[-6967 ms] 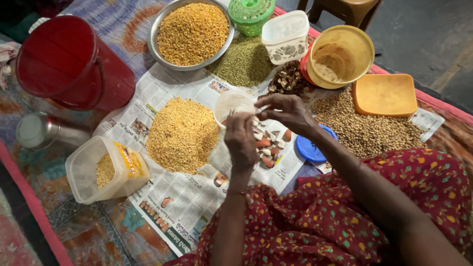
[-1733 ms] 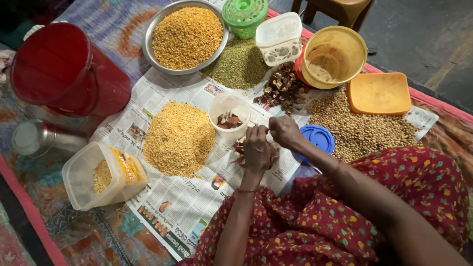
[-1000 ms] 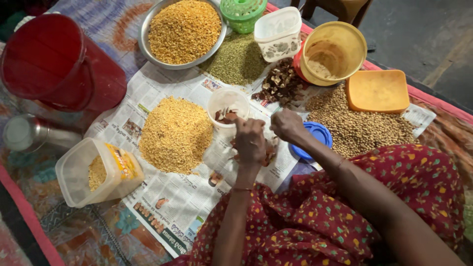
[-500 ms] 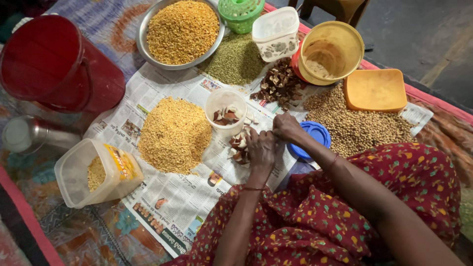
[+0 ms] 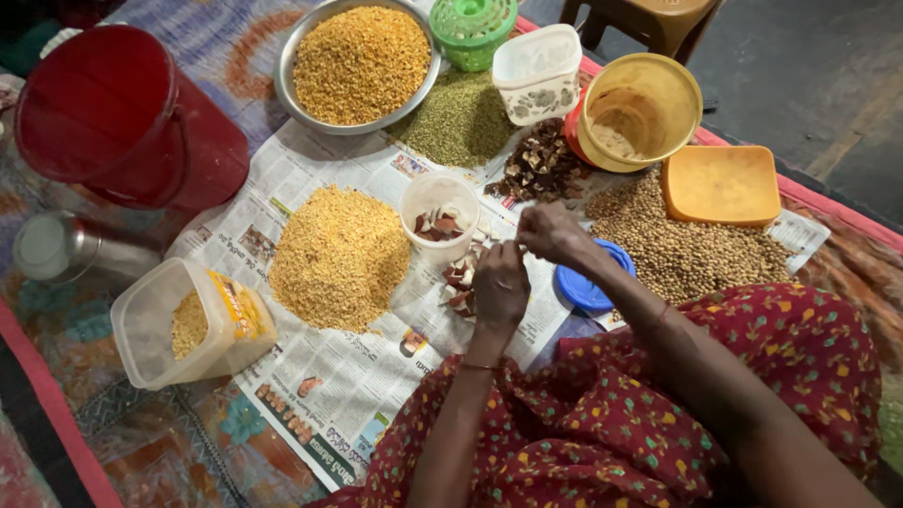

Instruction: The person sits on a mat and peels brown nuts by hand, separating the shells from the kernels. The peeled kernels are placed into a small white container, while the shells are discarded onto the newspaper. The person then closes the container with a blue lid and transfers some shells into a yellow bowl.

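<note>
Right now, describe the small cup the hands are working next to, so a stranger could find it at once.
Start at the spread newspaper and find the big loose heap of yellow split lentils in its middle. Just right of that heap stands a small white plastic cup, upright, close to the left hand. Unlike the other containers, it holds brown and white broken pieces rather than grain.

Views: we have one only, the head camera; no second view to share ground with.
Position: worn on the person's head, above the lap.
Facing: steeply down and forward, over the patterned red dress (image 5: 611, 423) to the newspaper (image 5: 329, 386).
Nearness: close; the left hand (image 5: 499, 288) and right hand (image 5: 553, 232) sit near centre.
Far edge: dark floor (image 5: 800, 56) at top right.
</note>
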